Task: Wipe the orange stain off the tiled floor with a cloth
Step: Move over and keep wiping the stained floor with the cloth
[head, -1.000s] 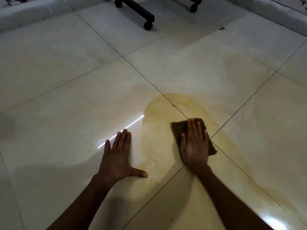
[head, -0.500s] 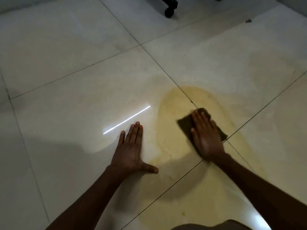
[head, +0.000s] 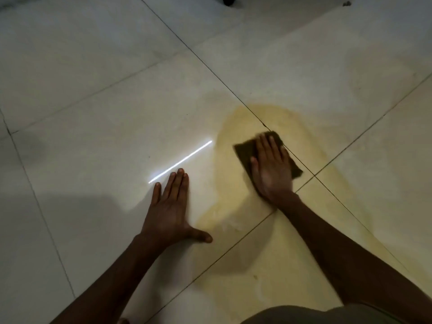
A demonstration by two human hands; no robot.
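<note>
A pale orange-yellow stain (head: 236,183) spreads over the glossy cream tiled floor (head: 105,90), across a crossing of grout lines and down toward the lower right. A dark brown cloth (head: 244,149) lies flat on the stain's upper part. My right hand (head: 271,169) presses flat on top of the cloth, fingers together and pointing away from me, covering most of it. My left hand (head: 170,206) rests palm-down on the bare tile just left of the stain, thumb spread out toward it, holding nothing.
A bright line of reflected light (head: 180,162) crosses the tile just beyond my left fingertips. A black furniture caster (head: 229,0) shows at the top edge. A small dark speck (head: 347,3) lies at the top right. My clothing (head: 327,315) fills the bottom edge.
My right hand has pushed the cloth forward and slightly left over the stain. The view has tilted down and closer, so the furniture legs have nearly left the frame. My left hand stays planted.
</note>
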